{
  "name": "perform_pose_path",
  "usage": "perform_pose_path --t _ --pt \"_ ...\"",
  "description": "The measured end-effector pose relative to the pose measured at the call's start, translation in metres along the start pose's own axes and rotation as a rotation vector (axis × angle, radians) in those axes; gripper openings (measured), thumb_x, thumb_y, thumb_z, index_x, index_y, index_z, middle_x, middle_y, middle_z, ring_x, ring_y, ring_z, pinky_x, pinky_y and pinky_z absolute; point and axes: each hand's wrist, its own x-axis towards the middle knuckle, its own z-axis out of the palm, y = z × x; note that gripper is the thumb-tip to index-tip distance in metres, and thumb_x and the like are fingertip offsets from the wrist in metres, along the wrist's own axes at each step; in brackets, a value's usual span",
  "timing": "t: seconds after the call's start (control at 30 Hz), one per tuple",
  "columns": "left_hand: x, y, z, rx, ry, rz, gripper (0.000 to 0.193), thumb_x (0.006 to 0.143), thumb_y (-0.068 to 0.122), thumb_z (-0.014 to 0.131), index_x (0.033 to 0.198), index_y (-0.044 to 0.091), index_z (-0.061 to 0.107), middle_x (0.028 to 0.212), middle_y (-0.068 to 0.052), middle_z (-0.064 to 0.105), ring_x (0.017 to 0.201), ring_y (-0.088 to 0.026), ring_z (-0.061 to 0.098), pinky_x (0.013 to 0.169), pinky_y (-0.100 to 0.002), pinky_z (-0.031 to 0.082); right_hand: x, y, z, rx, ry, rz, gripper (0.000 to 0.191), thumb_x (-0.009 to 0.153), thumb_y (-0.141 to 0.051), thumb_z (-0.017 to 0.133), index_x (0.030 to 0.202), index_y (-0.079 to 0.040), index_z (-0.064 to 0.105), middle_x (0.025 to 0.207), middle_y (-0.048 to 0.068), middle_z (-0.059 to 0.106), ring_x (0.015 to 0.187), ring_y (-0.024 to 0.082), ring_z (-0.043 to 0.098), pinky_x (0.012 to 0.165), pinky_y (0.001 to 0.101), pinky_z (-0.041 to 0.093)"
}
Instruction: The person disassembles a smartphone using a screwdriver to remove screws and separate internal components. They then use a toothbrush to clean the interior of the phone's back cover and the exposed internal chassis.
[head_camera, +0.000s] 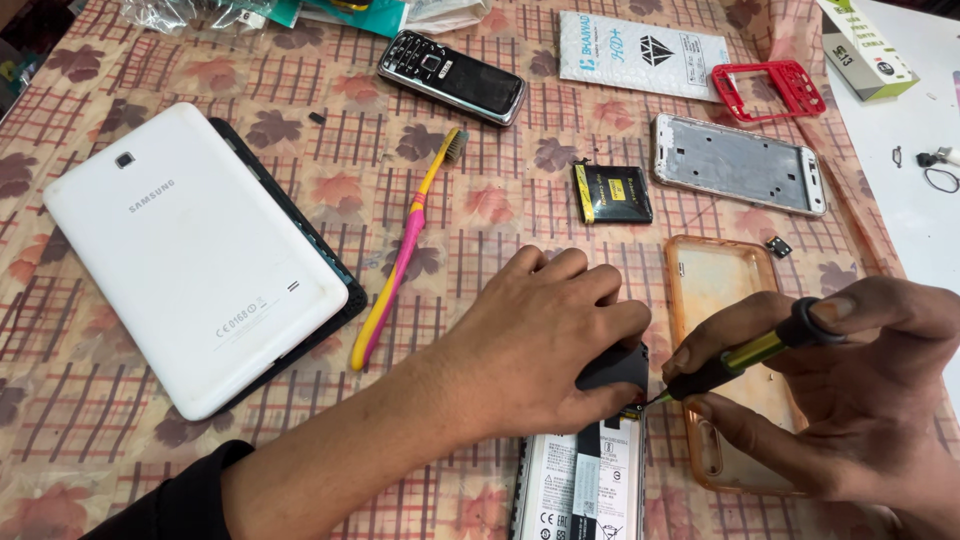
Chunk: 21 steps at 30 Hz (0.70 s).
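My left hand (530, 340) presses down on the top end of an opened phone (585, 470) lying face down near the front edge, its white battery showing. Its fingers cover the dark upper part of the phone. My right hand (850, 390) holds a small screwdriver (745, 355) with a black and yellow-green handle, thumb on the cap. The tip touches the phone's upper right corner, right beside my left fingertips.
A clear orange-tinted phone case (715, 280) lies under my right hand. A white tablet back cover (190, 250) on a dark tablet sits left, a pink-yellow toothbrush (405, 250) beside it. Farther back are a black keypad phone (452, 76), small battery (612, 193), silver frame (738, 163), red frame (770, 90).
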Motion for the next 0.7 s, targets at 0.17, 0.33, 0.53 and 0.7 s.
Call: perform_pose_path --t 0.17,0.33,0.53,0.7 --pt "0.001 0.007 0.003 0.015 -0.029 -0.046 0.05 0.078 0.045 0.072 0.109 0.007 0.067 0.101 -0.011 0.063 0.103 -0.028 0.059 0.088 -0.049 0.045 -0.001 0.0 -0.004 0.052 -0.026 0.05 0.083 0.077 0.018 0.072 0.132 -0.026 0.029 0.115 0.021 0.066 0.108 0.03 0.076 0.093 0.0392 0.068" --pt "0.031 0.031 0.006 0.012 -0.028 -0.045 0.05 0.079 0.046 0.072 0.11 0.007 0.066 0.103 -0.011 0.063 0.104 -0.028 0.059 0.089 -0.049 0.044 -0.011 -0.002 -0.048 0.677 0.185 0.603 0.075 0.078 0.015 0.071 0.137 0.002 0.027 0.116 0.033 0.065 0.108 0.041 0.074 0.092 0.0504 0.063" --pt "0.031 0.042 0.007 -0.007 -0.072 -0.066 0.057 0.076 0.049 0.073 0.114 0.007 0.065 0.103 -0.011 0.062 0.105 -0.028 0.058 0.09 -0.049 0.043 -0.019 -0.008 -0.044 -0.074 -0.02 -0.065 0.083 0.077 0.013 0.075 0.131 -0.02 0.022 0.11 0.019 0.068 0.104 0.028 0.078 0.094 0.0394 0.065" --pt "0.031 0.05 0.012 0.01 -0.071 -0.07 0.058 0.077 0.05 0.072 0.114 0.007 0.065 0.105 -0.012 0.062 0.106 -0.028 0.057 0.089 -0.049 0.044 -0.022 -0.014 -0.044 -0.044 -0.032 -0.078 0.083 0.078 0.013 0.074 0.133 -0.022 0.023 0.11 0.02 0.069 0.103 0.028 0.075 0.094 0.0403 0.065"
